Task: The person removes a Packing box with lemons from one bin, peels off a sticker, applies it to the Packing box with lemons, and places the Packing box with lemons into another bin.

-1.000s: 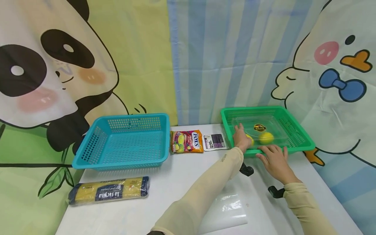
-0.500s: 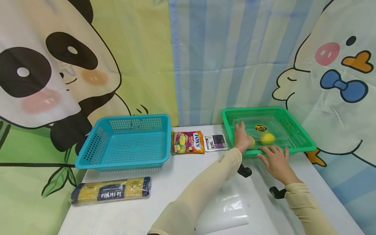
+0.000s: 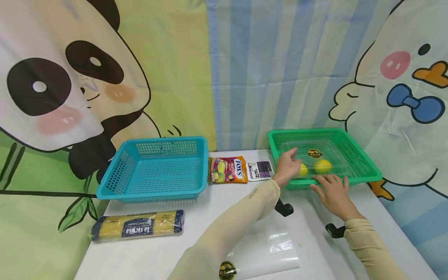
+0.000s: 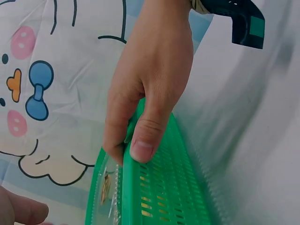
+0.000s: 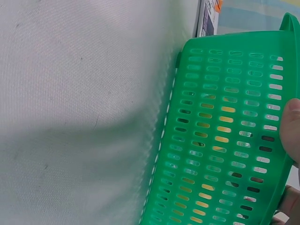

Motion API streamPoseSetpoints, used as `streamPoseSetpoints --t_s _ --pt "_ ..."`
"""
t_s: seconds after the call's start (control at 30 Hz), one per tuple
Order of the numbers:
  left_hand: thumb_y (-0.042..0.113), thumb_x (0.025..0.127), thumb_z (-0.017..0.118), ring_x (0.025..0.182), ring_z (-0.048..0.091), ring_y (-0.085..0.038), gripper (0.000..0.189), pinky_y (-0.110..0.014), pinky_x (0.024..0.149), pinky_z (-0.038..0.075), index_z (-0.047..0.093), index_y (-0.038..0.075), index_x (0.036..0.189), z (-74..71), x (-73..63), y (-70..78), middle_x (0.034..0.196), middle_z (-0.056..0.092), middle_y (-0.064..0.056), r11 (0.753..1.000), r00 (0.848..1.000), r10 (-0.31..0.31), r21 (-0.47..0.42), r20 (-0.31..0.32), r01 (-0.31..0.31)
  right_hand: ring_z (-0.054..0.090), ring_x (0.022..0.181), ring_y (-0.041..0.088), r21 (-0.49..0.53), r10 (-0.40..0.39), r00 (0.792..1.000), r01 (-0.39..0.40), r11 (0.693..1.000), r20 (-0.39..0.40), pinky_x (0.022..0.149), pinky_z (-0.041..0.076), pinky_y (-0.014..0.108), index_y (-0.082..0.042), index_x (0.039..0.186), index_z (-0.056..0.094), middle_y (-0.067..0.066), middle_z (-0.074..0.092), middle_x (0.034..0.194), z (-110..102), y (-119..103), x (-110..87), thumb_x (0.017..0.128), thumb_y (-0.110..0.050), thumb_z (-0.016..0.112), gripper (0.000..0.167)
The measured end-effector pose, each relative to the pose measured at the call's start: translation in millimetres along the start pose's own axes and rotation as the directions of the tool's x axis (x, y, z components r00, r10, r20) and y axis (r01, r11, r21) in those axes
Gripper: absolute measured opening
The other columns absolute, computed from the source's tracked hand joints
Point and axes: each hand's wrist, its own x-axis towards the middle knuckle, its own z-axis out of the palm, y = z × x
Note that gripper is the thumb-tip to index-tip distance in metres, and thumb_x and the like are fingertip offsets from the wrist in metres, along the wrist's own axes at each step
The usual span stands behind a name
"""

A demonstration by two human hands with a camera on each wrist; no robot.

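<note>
A clear plastic box (image 3: 330, 149) with a dark-and-gold sticker lies in the green basket (image 3: 365, 167). Two yellow, lemon-like round things (image 3: 322, 166) show through the box. My left hand (image 3: 287, 168) hovers at the basket's left front corner, beside the box, with its fingers loosely bent; only part of its fingers (image 4: 28, 208) appears in the left wrist view. With my right hand (image 3: 334, 196) I grip the basket's front rim. Seen from the left wrist, the right thumb (image 4: 144, 145) presses outside the rim and the fingers go inside.
A blue basket (image 3: 164, 171) stands at the left, with a pasta packet (image 3: 140, 225) in front. Between the baskets lie a Fox's candy bag (image 3: 228, 170) and a small labelled packet (image 3: 260, 170). A clear plastic sheet or bag (image 3: 266, 256) lies at the table's front. A printed curtain hangs behind.
My left hand has drawn slightly back and left from the plastic box, and its straight fingers have bent. My right hand stays on the basket rim. The head view has shifted a little.
</note>
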Motion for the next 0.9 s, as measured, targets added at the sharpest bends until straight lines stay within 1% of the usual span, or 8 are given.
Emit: streamPoseSetpoints --t_s 0.03,0.07,0.13,0.33,0.53,0.63,0.8,0.9 --pt "0.012 0.102 0.055 0.113 0.066 -0.013 0.046 -0.019 0.071 0.053 0.054 0.019 0.147 -3.7 -1.6 0.4 0.142 0.061 0.0 1.0 1.0 0.016 0.006 0.0 -0.016 0.035 0.127 0.055 -0.001 0.003 1.0 -0.003 1.0 0.004 0.107 -0.003 0.084 -0.008 0.132 0.059 0.027 0.056 0.128 -0.4 0.4 0.4 0.106 -0.034 0.053 0.037" --pt "0.011 0.102 0.056 0.125 0.061 -0.014 0.044 -0.019 0.08 0.053 0.056 0.018 0.145 -7.5 -3.0 0.5 0.141 0.063 0.0 0.999 0.999 0.032 0.006 0.001 -0.032 0.035 0.127 0.055 -0.001 0.006 1.0 -0.006 1.0 0.006 0.107 -0.002 0.084 -0.008 0.132 0.059 0.027 0.056 0.129 -1.1 0.6 0.8 0.106 -0.034 0.053 0.037" --pt "0.011 0.102 0.055 0.121 0.064 -0.014 0.039 -0.02 0.087 0.054 0.061 0.015 0.14 -15.2 -5.0 0.9 0.134 0.067 -0.002 0.998 0.998 0.063 -0.004 0.011 -0.062 0.035 0.127 0.055 -0.001 0.01 1.0 -0.01 1.0 0.006 0.106 -0.001 0.085 -0.008 0.132 0.059 0.028 0.056 0.129 -2.5 1.5 1.8 0.106 -0.034 0.053 0.037" --pt "0.014 0.103 0.058 0.094 0.069 -0.008 0.026 -0.018 0.074 0.054 0.069 0.016 0.127 -36.3 -10.7 -0.9 0.111 0.074 -0.005 0.995 0.994 0.098 -0.023 0.04 -0.097 0.035 0.127 0.055 -0.001 -0.002 1.0 0.002 1.0 -0.009 0.107 -0.002 0.084 -0.008 0.131 0.06 0.028 0.056 0.13 -4.3 6.1 1.7 0.105 -0.033 0.054 0.036" --pt "0.01 0.103 0.056 0.098 0.073 -0.022 0.024 -0.02 0.071 0.055 0.072 0.015 0.12 -59.0 -19.6 -6.0 0.102 0.075 -0.003 0.99 0.987 0.138 0.009 0.077 -0.139 0.035 0.127 0.056 0.012 -0.021 1.0 0.021 1.0 -0.01 0.108 -0.005 0.083 -0.009 0.132 0.06 0.028 0.055 0.13 -2.9 9.1 1.7 0.105 -0.032 0.055 0.036" --pt "0.013 0.102 0.058 0.1 0.072 -0.025 0.023 -0.021 0.071 0.054 0.072 0.016 0.12 -69.7 -23.9 -8.5 0.103 0.075 -0.006 0.985 0.983 0.165 0.042 0.086 -0.169 0.034 0.127 0.057 0.014 -0.022 1.0 0.022 1.0 -0.008 0.108 -0.005 0.083 -0.01 0.133 0.059 0.03 0.053 0.132 -5.0 10.3 3.0 0.106 -0.033 0.054 0.036" --pt "0.016 0.103 0.058 0.093 0.067 -0.011 0.025 -0.021 0.074 0.053 0.07 0.014 0.125 -85.6 -30.7 -14.4 0.108 0.074 -0.006 0.972 0.974 0.199 0.105 0.106 -0.21 0.035 0.126 0.06 0.02 -0.014 0.999 0.014 1.0 -0.034 0.107 -0.002 0.084 -0.012 0.135 0.057 0.035 0.046 0.138 -9.5 13.2 1.7 0.104 -0.032 0.057 0.036" --pt "0.014 0.103 0.057 0.095 0.065 -0.009 0.025 -0.023 0.08 0.054 0.07 0.012 0.125 -95.9 -34.3 -18.9 0.112 0.073 -0.007 0.966 0.971 0.213 0.124 0.111 -0.226 0.036 0.125 0.06 0.034 -0.025 0.998 0.028 0.999 -0.062 0.106 0.001 0.085 -0.012 0.14 0.053 0.037 0.043 0.139 -11.0 14.2 1.2 0.103 -0.031 0.059 0.041"
